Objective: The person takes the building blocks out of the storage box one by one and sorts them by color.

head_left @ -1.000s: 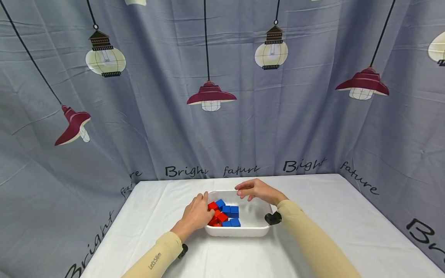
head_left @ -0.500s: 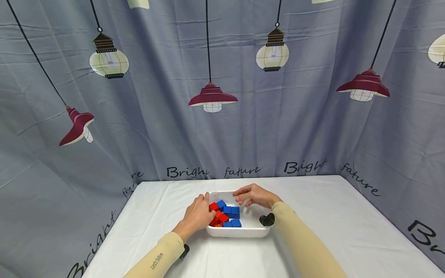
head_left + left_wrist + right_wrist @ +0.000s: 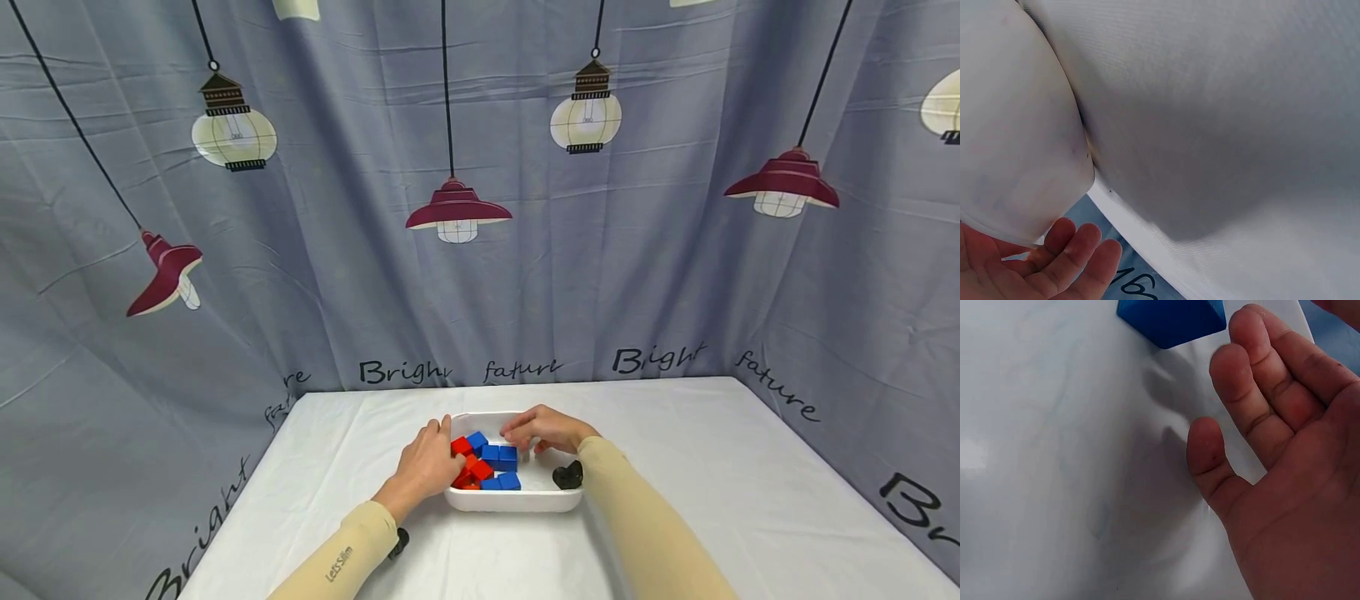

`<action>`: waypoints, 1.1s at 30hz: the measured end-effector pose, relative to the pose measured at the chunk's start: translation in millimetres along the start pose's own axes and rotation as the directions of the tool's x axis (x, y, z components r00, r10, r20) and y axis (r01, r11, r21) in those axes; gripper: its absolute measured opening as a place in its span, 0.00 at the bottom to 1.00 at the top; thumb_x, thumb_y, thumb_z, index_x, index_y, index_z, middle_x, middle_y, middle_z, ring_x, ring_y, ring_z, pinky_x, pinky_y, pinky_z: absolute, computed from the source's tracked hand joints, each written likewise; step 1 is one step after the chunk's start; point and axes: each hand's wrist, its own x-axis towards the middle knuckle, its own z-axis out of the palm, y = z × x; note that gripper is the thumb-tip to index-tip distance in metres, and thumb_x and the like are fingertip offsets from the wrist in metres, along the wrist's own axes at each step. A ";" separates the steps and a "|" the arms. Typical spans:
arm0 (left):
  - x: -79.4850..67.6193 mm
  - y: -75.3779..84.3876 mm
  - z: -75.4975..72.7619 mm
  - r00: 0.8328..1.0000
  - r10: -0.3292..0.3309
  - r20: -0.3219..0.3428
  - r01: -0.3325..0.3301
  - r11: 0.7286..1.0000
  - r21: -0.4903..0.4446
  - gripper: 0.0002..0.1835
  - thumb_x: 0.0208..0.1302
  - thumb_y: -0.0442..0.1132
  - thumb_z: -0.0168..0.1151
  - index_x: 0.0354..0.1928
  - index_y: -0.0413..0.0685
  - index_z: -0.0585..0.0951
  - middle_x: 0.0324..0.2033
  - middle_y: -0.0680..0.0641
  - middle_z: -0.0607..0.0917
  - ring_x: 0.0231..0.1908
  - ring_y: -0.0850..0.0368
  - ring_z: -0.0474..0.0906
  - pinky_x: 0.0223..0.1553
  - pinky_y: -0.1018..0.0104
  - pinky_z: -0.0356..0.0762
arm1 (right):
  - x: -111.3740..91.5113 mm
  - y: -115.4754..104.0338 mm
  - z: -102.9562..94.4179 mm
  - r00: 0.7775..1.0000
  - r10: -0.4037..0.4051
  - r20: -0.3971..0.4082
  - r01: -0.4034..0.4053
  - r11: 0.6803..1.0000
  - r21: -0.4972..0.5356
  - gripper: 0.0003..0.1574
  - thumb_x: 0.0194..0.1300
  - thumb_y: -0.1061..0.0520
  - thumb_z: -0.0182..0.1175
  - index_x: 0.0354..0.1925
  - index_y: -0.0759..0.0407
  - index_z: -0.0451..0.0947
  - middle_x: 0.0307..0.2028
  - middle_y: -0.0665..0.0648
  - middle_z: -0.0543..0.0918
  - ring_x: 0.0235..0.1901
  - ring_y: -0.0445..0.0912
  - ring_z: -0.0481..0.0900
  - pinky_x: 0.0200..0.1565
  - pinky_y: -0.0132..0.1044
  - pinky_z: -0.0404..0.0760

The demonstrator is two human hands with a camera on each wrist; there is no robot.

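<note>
A white plastic tray [image 3: 517, 502] with rounded corners stands on the table. Red cubes [image 3: 482, 471] and blue cubes [image 3: 508, 455] lie in its left half. My left hand [image 3: 424, 463] grips the tray's left rim, thumb over the inside; in the left wrist view its fingers [image 3: 1088, 237] curl at the outer wall. My right hand [image 3: 549, 427] is low over the tray's right part, fingertips close to the blue cubes. In the right wrist view, a blue cube [image 3: 1175, 319] shows just ahead of the loosely bent fingers, and nothing is seen held.
A white cloth covers the table [image 3: 675, 467]. Behind it hangs a grey-blue curtain [image 3: 360, 275] printed with lamps and lettering. A black wrist device [image 3: 567, 475] on the right arm overlaps the tray's right end in the head view.
My right hand has moved down and a little left, into the tray toward the blue cubes. The left hand keeps its grip on the rim, and the cubes lie as before.
</note>
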 end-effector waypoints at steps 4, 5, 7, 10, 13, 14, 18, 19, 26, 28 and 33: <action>0.7 1.9 0.9 1.000 -0.010 0.002 0.010 1.000 0.000 0.41 0.62 0.47 0.65 0.74 0.38 0.65 0.64 0.36 0.73 0.57 0.44 0.75 0.57 0.47 0.79 | -1.1 0.8 1.2 1.000 0.006 -0.017 -0.007 1.000 -0.016 0.22 0.62 0.48 0.66 0.51 0.56 0.86 0.32 0.53 0.82 0.32 0.46 0.75 0.34 0.36 0.76; 0.9 2.1 0.9 1.000 -0.012 0.004 0.012 1.000 -0.001 0.41 0.62 0.47 0.65 0.74 0.38 0.65 0.64 0.36 0.73 0.57 0.44 0.75 0.58 0.47 0.79 | -1.4 1.1 1.6 1.000 0.005 -0.019 -0.006 1.000 -0.022 0.21 0.62 0.48 0.66 0.51 0.56 0.86 0.31 0.53 0.81 0.31 0.46 0.74 0.34 0.36 0.75; 1.3 2.1 1.3 1.000 -0.013 0.003 0.013 1.000 0.000 0.41 0.62 0.47 0.65 0.74 0.38 0.65 0.64 0.36 0.73 0.57 0.44 0.75 0.58 0.47 0.79 | -2.3 2.1 2.7 1.000 0.003 -0.017 -0.003 0.999 -0.032 0.21 0.61 0.49 0.67 0.50 0.56 0.86 0.30 0.53 0.79 0.29 0.46 0.73 0.33 0.35 0.74; 0.6 1.7 1.7 1.000 -0.011 0.003 0.011 1.000 0.000 0.41 0.62 0.47 0.65 0.74 0.38 0.65 0.64 0.36 0.73 0.58 0.44 0.75 0.58 0.46 0.78 | -3.2 3.7 5.1 1.000 0.006 -0.010 -0.007 0.999 -0.040 0.20 0.59 0.51 0.69 0.49 0.56 0.87 0.31 0.52 0.80 0.27 0.46 0.71 0.31 0.34 0.71; 0.3 1.6 2.8 1.000 -0.015 0.001 0.015 1.000 -0.002 0.41 0.62 0.47 0.65 0.74 0.39 0.65 0.64 0.36 0.73 0.58 0.44 0.75 0.58 0.46 0.78 | -3.4 4.9 7.0 1.000 0.019 -0.009 -0.020 0.998 -0.061 0.20 0.55 0.53 0.71 0.47 0.55 0.87 0.34 0.51 0.82 0.29 0.46 0.71 0.33 0.34 0.69; 0.3 1.6 3.0 1.000 -0.017 0.001 0.017 1.000 -0.003 0.41 0.63 0.47 0.65 0.74 0.39 0.65 0.64 0.36 0.73 0.58 0.44 0.75 0.58 0.46 0.78 | -3.3 5.2 7.4 1.000 0.023 -0.010 -0.023 0.997 -0.072 0.20 0.54 0.53 0.72 0.47 0.55 0.87 0.34 0.51 0.82 0.30 0.46 0.72 0.33 0.34 0.69; 0.6 1.5 3.1 1.000 -0.027 -0.001 0.027 1.000 0.001 0.40 0.63 0.47 0.64 0.75 0.40 0.64 0.65 0.37 0.73 0.58 0.44 0.75 0.58 0.46 0.78 | -2.3 5.0 8.6 0.999 0.046 -0.008 -0.046 0.995 -0.093 0.20 0.51 0.54 0.74 0.45 0.53 0.87 0.35 0.51 0.82 0.37 0.46 0.74 0.39 0.36 0.70; 0.8 1.6 3.0 1.000 -0.026 -0.001 0.026 1.000 0.001 0.40 0.63 0.47 0.64 0.75 0.40 0.64 0.64 0.37 0.73 0.58 0.44 0.75 0.58 0.46 0.78 | -2.2 5.0 8.9 0.999 0.049 -0.006 -0.049 0.995 -0.091 0.21 0.51 0.55 0.74 0.45 0.54 0.87 0.36 0.51 0.82 0.38 0.46 0.74 0.40 0.37 0.70; 0.3 0.4 1.5 1.000 -0.019 0.009 0.019 1.000 -0.001 0.41 0.63 0.47 0.64 0.75 0.39 0.64 0.64 0.36 0.73 0.58 0.44 0.75 0.60 0.47 0.77 | 0.1 5.7 10.5 0.999 0.047 0.010 -0.045 0.995 -0.093 0.21 0.50 0.57 0.76 0.45 0.55 0.87 0.37 0.52 0.83 0.41 0.47 0.75 0.42 0.37 0.71; 0.3 0.0 1.1 1.000 -0.011 0.011 0.011 1.000 -0.003 0.41 0.63 0.47 0.64 0.75 0.38 0.64 0.65 0.36 0.73 0.58 0.44 0.74 0.60 0.47 0.77 | 0.6 5.7 10.5 0.999 0.047 0.008 -0.046 0.994 -0.097 0.20 0.49 0.57 0.76 0.44 0.55 0.86 0.37 0.51 0.83 0.41 0.46 0.75 0.41 0.37 0.71; 0.3 -0.7 0.9 1.000 -0.002 0.011 0.002 1.000 -0.008 0.41 0.63 0.47 0.63 0.75 0.38 0.63 0.65 0.36 0.72 0.59 0.44 0.74 0.61 0.47 0.76 | 1.6 5.8 10.7 0.999 0.053 -0.013 -0.054 0.992 -0.113 0.17 0.48 0.57 0.77 0.39 0.55 0.85 0.34 0.51 0.81 0.39 0.47 0.74 0.41 0.38 0.68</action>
